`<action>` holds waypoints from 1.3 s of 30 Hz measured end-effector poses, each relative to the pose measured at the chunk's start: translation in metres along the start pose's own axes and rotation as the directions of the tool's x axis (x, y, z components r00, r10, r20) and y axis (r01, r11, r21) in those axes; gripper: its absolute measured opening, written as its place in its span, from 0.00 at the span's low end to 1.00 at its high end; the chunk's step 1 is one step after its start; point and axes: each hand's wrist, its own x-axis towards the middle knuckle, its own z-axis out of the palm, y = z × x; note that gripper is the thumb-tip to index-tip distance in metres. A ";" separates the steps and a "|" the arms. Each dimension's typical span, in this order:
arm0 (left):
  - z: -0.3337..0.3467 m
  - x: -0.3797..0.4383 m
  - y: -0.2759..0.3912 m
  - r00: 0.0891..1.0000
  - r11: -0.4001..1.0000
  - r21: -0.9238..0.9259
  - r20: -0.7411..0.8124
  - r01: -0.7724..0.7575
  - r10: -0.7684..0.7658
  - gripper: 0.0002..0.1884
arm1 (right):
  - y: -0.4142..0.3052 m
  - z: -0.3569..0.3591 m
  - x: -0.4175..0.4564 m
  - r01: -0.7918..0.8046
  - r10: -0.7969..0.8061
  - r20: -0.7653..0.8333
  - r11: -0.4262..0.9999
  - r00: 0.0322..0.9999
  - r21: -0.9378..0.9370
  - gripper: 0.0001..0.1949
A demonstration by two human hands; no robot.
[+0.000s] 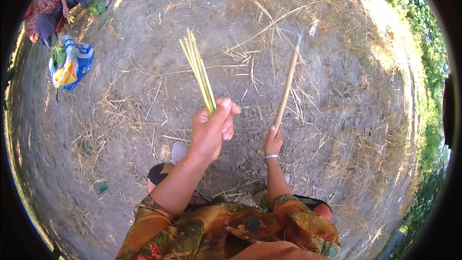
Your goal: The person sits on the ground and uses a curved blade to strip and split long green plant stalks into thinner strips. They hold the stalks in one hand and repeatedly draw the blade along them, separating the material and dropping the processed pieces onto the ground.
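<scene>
My left hand (213, 130) grips a small bundle of cut yellow-green stalks (198, 68), which point up and slightly left from the fist. To its right, my right hand (273, 142), with a pale bracelet at the wrist, holds the lower end of a long wooden handle (287, 86). At the handle's far end is a thin curved metal blade (288, 30), like that of a sickle, somewhat blurred. The blade is over dry straw (267, 36) on the bare soil. The two hands are apart.
Another person (50, 11) sits at the upper left, holding something small, with green leaves (95, 6) nearby. A blue, white and yellow bag (74, 65) lies by that person. Loose straw (119, 110) is scattered over the dirt. Green plants (429, 54) line the right rim.
</scene>
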 end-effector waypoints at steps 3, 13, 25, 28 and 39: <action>-0.003 0.000 0.003 1.000 1.000 -0.009 -0.005 -0.009 0.009 0.14 | -0.015 0.032 0.074 0.264 -0.277 -0.109 0.956 0.955 -0.126 0.19; -0.013 -0.005 0.014 1.000 1.000 -0.026 -0.028 0.006 -0.007 0.14 | -0.124 0.142 0.219 0.115 -0.174 -0.148 0.933 0.974 -0.341 0.27; -0.032 -0.010 0.020 0.997 1.000 -0.013 -0.078 0.009 -0.010 0.14 | -0.088 0.230 0.223 0.092 -0.064 0.331 0.993 0.941 -0.070 0.21; -0.033 -0.016 0.020 0.996 1.000 -0.017 -0.091 0.017 -0.018 0.14 | -0.154 0.225 0.212 -0.073 0.067 0.332 0.997 0.941 0.004 0.22; -0.027 -0.020 0.016 0.998 1.000 0.002 -0.058 0.014 -0.014 0.14 | 0.033 -0.001 -0.072 -0.369 0.341 0.321 0.929 0.883 0.029 0.18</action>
